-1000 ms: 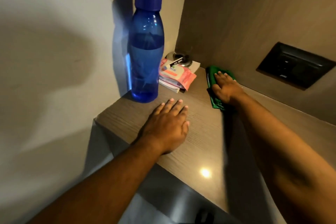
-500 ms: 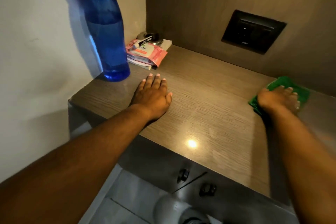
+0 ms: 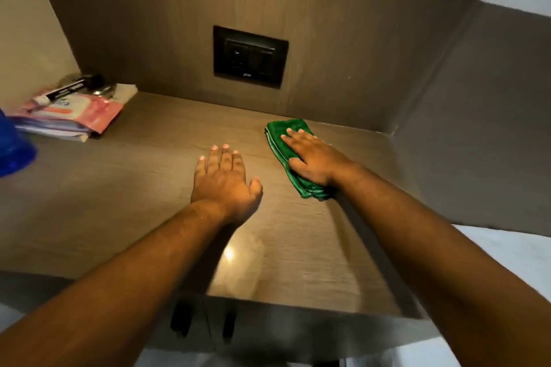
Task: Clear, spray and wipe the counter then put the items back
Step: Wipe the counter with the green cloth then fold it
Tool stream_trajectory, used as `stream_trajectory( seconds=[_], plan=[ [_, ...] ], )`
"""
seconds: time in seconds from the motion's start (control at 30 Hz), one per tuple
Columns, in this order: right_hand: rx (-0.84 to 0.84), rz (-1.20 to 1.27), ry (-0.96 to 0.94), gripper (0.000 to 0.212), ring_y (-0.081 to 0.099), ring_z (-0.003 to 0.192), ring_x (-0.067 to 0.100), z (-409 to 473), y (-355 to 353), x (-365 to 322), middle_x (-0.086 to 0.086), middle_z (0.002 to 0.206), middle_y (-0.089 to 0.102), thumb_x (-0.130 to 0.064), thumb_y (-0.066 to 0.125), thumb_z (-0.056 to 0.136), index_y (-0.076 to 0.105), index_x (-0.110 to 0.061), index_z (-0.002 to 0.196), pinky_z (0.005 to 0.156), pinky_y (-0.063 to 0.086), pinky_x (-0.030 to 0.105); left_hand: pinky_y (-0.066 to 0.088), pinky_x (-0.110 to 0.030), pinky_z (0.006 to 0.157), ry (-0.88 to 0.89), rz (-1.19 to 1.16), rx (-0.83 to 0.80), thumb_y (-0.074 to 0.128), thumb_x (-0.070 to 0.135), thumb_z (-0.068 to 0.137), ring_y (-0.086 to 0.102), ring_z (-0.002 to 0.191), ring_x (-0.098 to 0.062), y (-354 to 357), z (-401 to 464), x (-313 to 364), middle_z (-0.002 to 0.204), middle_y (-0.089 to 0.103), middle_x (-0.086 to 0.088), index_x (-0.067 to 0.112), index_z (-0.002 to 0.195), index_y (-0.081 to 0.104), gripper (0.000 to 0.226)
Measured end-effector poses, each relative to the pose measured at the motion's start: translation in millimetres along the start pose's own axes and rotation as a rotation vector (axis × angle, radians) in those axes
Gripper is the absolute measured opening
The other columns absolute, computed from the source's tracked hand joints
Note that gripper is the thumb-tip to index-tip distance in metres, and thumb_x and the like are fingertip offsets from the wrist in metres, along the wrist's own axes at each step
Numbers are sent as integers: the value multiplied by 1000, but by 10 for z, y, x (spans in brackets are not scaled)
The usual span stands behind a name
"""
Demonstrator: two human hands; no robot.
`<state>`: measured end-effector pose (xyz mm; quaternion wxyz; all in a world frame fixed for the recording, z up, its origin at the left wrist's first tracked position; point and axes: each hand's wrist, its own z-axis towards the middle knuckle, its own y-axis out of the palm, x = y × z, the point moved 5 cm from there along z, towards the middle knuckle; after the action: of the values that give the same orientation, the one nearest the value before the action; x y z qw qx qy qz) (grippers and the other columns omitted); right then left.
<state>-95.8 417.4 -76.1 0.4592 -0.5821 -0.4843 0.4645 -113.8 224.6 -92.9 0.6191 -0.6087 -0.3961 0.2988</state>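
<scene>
A folded green cloth lies on the wood-grain counter near the back wall. My right hand presses flat on the cloth with straight fingers. My left hand rests flat on the bare counter just left of the cloth, fingers straight. At the far left edge shows the base of a blue water bottle. A pink wipes packet lies on some papers in the back left corner, with a black marker on top.
A black socket plate is set in the back wall above the counter. A grey side panel closes the right end. Behind the packet sits a round metal object. Drawer knobs show below the front edge.
My right hand slid the green cloth from the right side back toward the counter's middle. The view swung right, so the bottle now sits at the left edge. My left hand stayed flat.
</scene>
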Motion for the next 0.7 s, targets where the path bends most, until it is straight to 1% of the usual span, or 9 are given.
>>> stream_trajectory(
  seconds=[0.1, 0.2, 0.3, 0.37, 0.43, 0.47, 0.53, 0.63, 0.7],
  plan=[
    [63, 32, 114, 62, 4, 152, 20, 262, -56, 328, 0, 165, 5, -40, 33, 100, 12, -22, 156, 123, 6, 40, 3, -48, 121, 26, 11, 29, 15, 60, 89, -3, 149, -28, 25, 58, -57, 162, 0, -11, 13, 153, 5, 80],
    [71, 76, 177, 60, 5, 152, 19, 316, -79, 690, -2, 165, 6, -38, 31, 101, 13, -22, 156, 123, 7, 39, 3, -48, 120, 51, 18, 28, 15, 65, 87, -3, 149, -27, 37, 89, -82, 163, 0, -9, 16, 153, 4, 82],
    [104, 117, 265, 59, 5, 152, 22, 148, -67, 968, -5, 165, 6, -39, 30, 101, 14, -22, 156, 123, 9, 41, 3, -48, 120, 52, 27, 26, 14, 67, 87, -3, 149, -27, 50, 114, -101, 163, -1, -7, 17, 153, 3, 83],
    [120, 150, 438, 63, 5, 152, 25, -34, -37, 1226, -3, 165, 5, -44, 27, 99, 13, -21, 156, 123, 10, 44, 3, -48, 121, 52, 30, 32, 14, 68, 87, -3, 149, -26, 51, 101, -113, 163, -1, -8, 17, 153, 3, 84],
    [151, 157, 651, 70, 8, 151, 29, -287, -21, 1531, 3, 165, 7, -51, 26, 96, 14, -17, 156, 121, 15, 48, 3, -47, 121, 58, 22, 40, 14, 67, 86, -2, 149, -27, 47, 88, -92, 163, 0, -8, 16, 153, 4, 84],
    [158, 155, 722, 72, 9, 151, 30, -393, -14, 1637, 6, 165, 8, -53, 26, 94, 15, -16, 155, 120, 18, 50, 3, -48, 121, 57, 15, 45, 15, 67, 86, -2, 149, -27, 38, 85, -90, 163, 0, -9, 16, 153, 5, 85],
    [168, 179, 810, 72, 10, 151, 30, -526, 15, 1724, 7, 165, 9, -53, 27, 95, 16, -13, 155, 120, 18, 50, 2, -48, 121, 51, 1, 47, 15, 67, 85, -2, 149, -27, 24, 86, -96, 163, 1, -9, 15, 153, 6, 86],
    [188, 210, 931, 74, 9, 151, 31, -662, 34, 1645, 10, 165, 7, -53, 26, 96, 13, -11, 155, 121, 13, 48, 3, -49, 120, 48, -4, 36, 15, 67, 84, -3, 149, -27, 17, 84, -94, 163, 1, -10, 15, 153, 6, 86],
    [174, 172, 931, 74, 4, 151, 30, -721, 31, 1477, 12, 165, 5, -51, 24, 96, 10, -9, 155, 122, 8, 48, 2, -50, 120, 43, -8, 33, 15, 66, 85, -3, 149, -28, 28, 82, -88, 163, 1, -10, 14, 153, 6, 86]
  ],
)
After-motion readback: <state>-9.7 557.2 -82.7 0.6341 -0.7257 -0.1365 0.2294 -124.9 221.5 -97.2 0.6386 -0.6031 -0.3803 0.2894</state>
